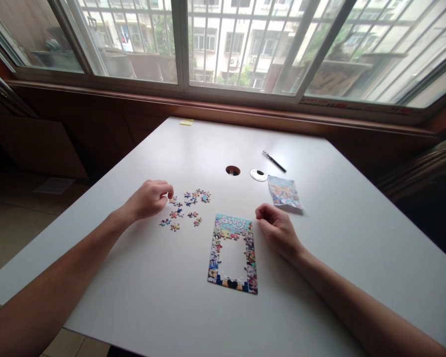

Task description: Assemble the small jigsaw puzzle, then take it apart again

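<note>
On the white table lies a puzzle frame board (233,284), its border filled with colourful pieces and its middle showing bare white. Loose jigsaw pieces (190,199) are scattered to the left of the board. My left hand (152,198) is at the left edge of these pieces, its fingers curled; whether a piece is between them is hidden. Just right of the board's upper corner, my right hand (277,228) rests on the table in a loose fist, with nothing seen in it.
A creased printed picture sheet (284,192) lies beyond my right hand. Farther back are a black pen (274,161), a round metal cover (258,175) and a round hole (232,170) in the table (141,297). Yellow tape (186,122) marks the far edge, below barred windows.
</note>
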### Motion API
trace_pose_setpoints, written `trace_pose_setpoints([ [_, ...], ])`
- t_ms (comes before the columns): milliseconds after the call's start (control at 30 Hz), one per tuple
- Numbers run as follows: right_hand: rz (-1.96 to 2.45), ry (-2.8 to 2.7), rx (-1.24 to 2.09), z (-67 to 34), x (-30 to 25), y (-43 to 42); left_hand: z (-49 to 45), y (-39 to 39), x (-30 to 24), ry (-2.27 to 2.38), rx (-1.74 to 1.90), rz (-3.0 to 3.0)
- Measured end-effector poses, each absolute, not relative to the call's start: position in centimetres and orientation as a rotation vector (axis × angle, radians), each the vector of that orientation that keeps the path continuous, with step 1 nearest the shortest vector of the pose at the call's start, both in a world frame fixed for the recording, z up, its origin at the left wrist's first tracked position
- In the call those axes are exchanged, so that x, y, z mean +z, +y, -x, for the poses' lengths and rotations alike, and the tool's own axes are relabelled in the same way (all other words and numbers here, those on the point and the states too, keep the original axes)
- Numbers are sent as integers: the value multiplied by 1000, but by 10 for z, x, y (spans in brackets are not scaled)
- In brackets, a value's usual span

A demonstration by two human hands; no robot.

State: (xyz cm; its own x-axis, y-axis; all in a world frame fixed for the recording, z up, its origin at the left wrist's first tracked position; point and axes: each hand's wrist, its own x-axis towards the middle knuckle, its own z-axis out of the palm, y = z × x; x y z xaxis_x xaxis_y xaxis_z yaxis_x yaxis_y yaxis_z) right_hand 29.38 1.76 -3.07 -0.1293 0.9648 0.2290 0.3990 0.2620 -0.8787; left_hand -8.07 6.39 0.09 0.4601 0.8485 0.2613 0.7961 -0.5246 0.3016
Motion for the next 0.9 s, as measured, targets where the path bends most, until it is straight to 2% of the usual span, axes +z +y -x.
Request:
trace_pose_setpoints([
  [900, 1273, -1680, 856, -294, -30, 17, 81, 64, 1, 1458, 560, -2575],
])
